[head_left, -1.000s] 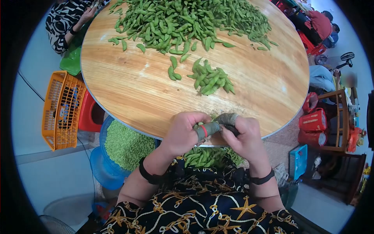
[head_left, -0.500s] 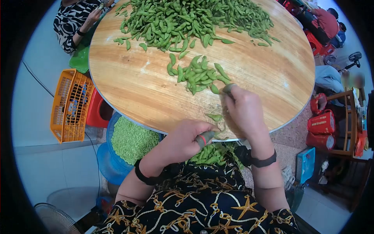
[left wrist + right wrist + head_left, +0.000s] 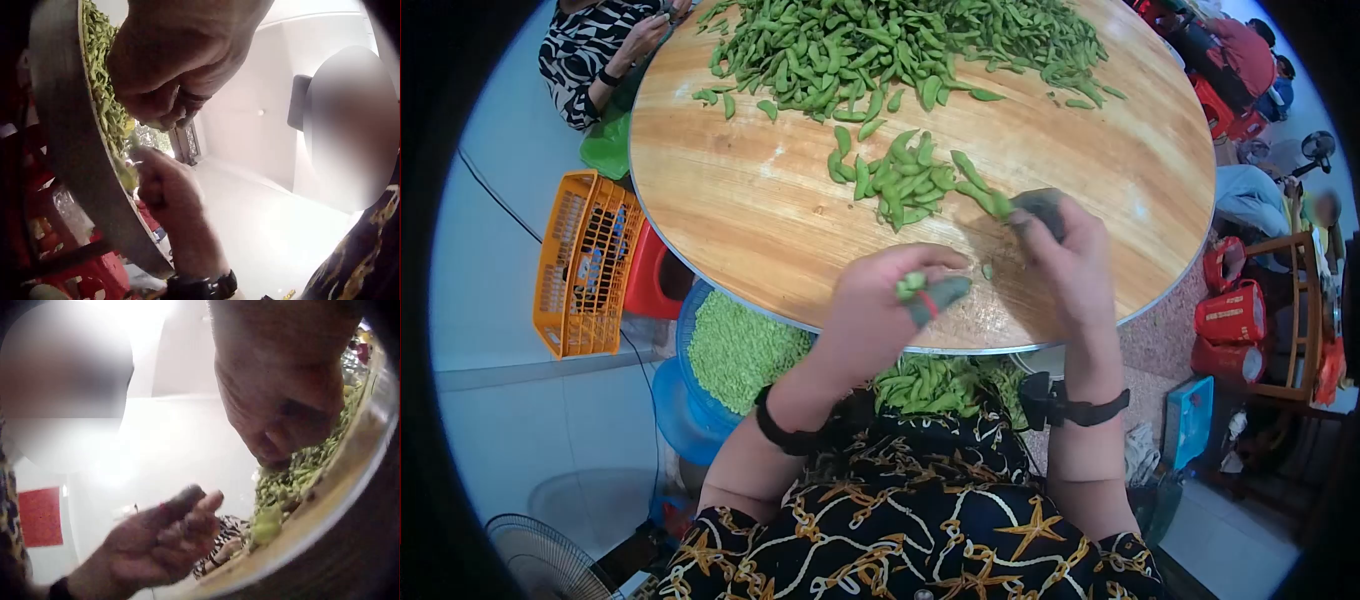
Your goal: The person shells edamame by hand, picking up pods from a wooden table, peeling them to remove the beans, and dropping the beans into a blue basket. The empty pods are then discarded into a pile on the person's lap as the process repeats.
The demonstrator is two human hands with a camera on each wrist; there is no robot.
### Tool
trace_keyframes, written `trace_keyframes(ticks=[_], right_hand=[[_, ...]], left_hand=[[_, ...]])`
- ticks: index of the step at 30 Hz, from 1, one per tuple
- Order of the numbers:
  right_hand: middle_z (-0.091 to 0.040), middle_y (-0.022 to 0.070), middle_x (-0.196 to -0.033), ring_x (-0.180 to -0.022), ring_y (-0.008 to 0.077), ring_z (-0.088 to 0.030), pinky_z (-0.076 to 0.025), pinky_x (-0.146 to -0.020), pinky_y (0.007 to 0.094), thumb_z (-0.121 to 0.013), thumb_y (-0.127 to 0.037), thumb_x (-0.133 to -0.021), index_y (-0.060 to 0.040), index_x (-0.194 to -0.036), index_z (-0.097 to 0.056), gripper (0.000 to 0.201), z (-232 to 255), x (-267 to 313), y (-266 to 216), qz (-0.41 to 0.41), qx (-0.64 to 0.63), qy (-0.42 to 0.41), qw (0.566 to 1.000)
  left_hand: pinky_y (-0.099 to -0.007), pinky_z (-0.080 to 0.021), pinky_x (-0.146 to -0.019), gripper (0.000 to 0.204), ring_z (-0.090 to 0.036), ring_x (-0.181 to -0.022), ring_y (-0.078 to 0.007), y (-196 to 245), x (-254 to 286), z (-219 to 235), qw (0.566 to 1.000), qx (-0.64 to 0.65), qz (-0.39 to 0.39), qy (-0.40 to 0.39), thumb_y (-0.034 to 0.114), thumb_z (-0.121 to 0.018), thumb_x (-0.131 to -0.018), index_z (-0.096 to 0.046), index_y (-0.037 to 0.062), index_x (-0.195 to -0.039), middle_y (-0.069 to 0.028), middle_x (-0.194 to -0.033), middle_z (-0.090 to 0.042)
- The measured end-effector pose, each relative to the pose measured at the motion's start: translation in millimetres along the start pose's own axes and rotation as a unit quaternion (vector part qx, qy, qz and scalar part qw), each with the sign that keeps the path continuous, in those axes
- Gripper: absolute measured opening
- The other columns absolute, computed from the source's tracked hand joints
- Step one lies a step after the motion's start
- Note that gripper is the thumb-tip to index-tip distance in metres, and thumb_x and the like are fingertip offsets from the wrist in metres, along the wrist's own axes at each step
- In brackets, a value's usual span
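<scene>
My left hand is over the near part of the round table, its thumb in a dark green cover with a red band. It holds a few shelled green soybeans between thumb and palm. Farther right, my right hand pinches the end of a green soybean pod with dark-covered fingertips. Another pod lies against that one, beside a small heap of pods. In the right wrist view the left hand is palm up, fingers partly bent. A small green bit lies between the hands.
A large pod pile covers the far side of the wooden table. Below its edge, more pods sit near my lap. Left are a blue basin of shelled beans and an orange crate. Another person's arm is at far left.
My hands were together at the near edge; the right reached to the small heap, which shifted left, and now draws a pod rightward. My left hand has moved forward over the table.
</scene>
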State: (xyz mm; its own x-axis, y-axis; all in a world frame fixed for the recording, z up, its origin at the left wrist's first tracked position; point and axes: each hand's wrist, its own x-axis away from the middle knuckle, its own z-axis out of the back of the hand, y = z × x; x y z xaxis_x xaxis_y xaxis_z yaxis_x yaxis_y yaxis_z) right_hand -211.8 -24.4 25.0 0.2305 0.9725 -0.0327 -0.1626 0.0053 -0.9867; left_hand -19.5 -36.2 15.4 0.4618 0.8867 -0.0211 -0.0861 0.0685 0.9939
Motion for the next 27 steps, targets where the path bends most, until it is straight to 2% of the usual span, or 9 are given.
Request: trace_keyframes(ticks=[1, 2, 8, 12, 15, 16, 17, 18, 27], right_hand=[[-0.055, -0.0028, -0.064, -0.057, 0.0031, -0.046, -0.037, -0.051, 0.0194, -0.062, -0.010, -0.081, 0.0001, -0.085, -0.062, 0.010, 5, 2, 1, -0.001, 0.000, 0.000, 1.000], [-0.055, -0.0032, -0.065, -0.057, 0.0031, -0.046, -0.037, -0.051, 0.0193, -0.061, -0.010, -0.082, 0.0003, -0.085, -0.062, 0.011, 11, 3, 3, -0.019, -0.026, 0.003, 0.999], [-0.055, -0.0034, -0.066, -0.059, 0.0023, -0.045, -0.037, -0.052, 0.0191, -0.063, -0.011, -0.083, 0.0009, -0.086, -0.061, 0.013, 12, 16, 16, -0.025, 0.014, 0.017, 0.999], [-0.055, -0.0038, -0.066, -0.059, 0.0022, -0.044, -0.036, -0.052, 0.0190, -0.063, -0.011, -0.083, 0.0006, -0.085, -0.061, 0.012, 12, 18, 17, -0.002, 0.001, 0.015, 1.000], [-0.054, -0.0038, -0.066, -0.059, 0.0020, -0.044, -0.036, -0.052, 0.0188, -0.063, -0.011, -0.083, 0.0006, -0.085, -0.061, 0.012, 14, 20, 13, -0.023, -0.033, 0.013, 0.999], [-0.054, -0.0040, -0.066, -0.059, 0.0017, -0.044, -0.036, -0.052, 0.0185, -0.062, -0.011, -0.083, 0.0005, -0.086, -0.061, 0.012, 14, 23, 12, -0.040, -0.077, -0.010, 0.996], [-0.054, -0.0042, -0.066, -0.058, 0.0015, -0.044, -0.036, -0.052, 0.0183, -0.062, -0.010, -0.083, 0.0004, -0.086, -0.061, 0.011, 14, 27, 11, -0.059, -0.121, -0.033, 0.990], [-0.054, -0.0042, -0.066, -0.058, 0.0015, -0.044, -0.036, -0.052, 0.0183, -0.062, -0.010, -0.083, 0.0004, -0.086, -0.061, 0.011, 12, 30, 9, -0.059, -0.122, -0.032, 0.990], [-0.058, -0.0017, -0.071, -0.064, 0.0022, -0.049, -0.040, -0.056, 0.0184, -0.062, -0.007, -0.083, 0.0028, -0.089, -0.059, 0.012, -19, 37, 1, -0.017, -0.070, -0.103, 0.992]], left_hand=[[-0.0263, -0.041, -0.054, 0.022, -0.050, -0.061, -0.0124, 1, -4, -8, 0.980, -0.154, -0.123, -0.002, 0.013, -0.068, -0.078, -0.062, 0.0014, -0.096, -0.0028, -0.072, -0.055], [-0.0335, -0.044, -0.057, 0.023, -0.054, -0.064, -0.0228, 3, -8, -14, 0.971, -0.198, -0.137, -0.010, 0.009, -0.067, -0.074, -0.062, 0.0009, -0.095, -0.0100, -0.072, -0.055], [-0.0419, -0.045, -0.062, 0.018, -0.056, -0.070, -0.0359, -4, -23, -29, 0.922, -0.359, -0.126, -0.073, 0.005, -0.064, -0.072, -0.062, 0.0010, -0.089, -0.0181, -0.078, -0.057], [-0.0405, -0.045, -0.062, 0.014, -0.054, -0.066, -0.0355, -4, -31, -27, 0.911, -0.375, -0.140, -0.097, 0.003, -0.062, -0.072, -0.061, -0.0002, -0.085, -0.0177, -0.076, -0.056], [-0.0309, -0.046, -0.058, 0.008, -0.056, -0.062, -0.0267, -5, -35, -17, 0.951, -0.243, -0.157, -0.106, 0.001, -0.059, -0.075, -0.058, -0.0005, -0.083, -0.0140, -0.077, -0.057], [-0.0247, -0.044, -0.055, 0.009, -0.056, -0.062, -0.0202, -4, -32, -9, 0.991, 0.055, -0.007, -0.125, 0.002, -0.058, -0.077, -0.057, 0.0001, -0.085, -0.0112, -0.079, -0.057], [-0.0184, -0.042, -0.053, 0.009, -0.056, -0.062, -0.0138, -3, -29, -4, 0.917, 0.347, 0.146, -0.131, 0.003, -0.057, -0.080, -0.055, 0.0007, -0.088, -0.0085, -0.081, -0.058], [-0.0114, -0.031, -0.047, 0.011, -0.051, -0.064, -0.0020, -5, -26, -2, 0.882, 0.436, 0.119, -0.133, 0.007, -0.057, -0.084, -0.055, 0.0053, -0.095, -0.0020, -0.082, -0.059], [-0.0144, -0.027, -0.043, 0.015, -0.043, -0.054, -0.0027, -12, -5, -1, 0.906, 0.406, 0.116, -0.024, 0.011, -0.061, -0.083, -0.055, 0.0039, -0.096, -0.0023, -0.079, -0.057]])
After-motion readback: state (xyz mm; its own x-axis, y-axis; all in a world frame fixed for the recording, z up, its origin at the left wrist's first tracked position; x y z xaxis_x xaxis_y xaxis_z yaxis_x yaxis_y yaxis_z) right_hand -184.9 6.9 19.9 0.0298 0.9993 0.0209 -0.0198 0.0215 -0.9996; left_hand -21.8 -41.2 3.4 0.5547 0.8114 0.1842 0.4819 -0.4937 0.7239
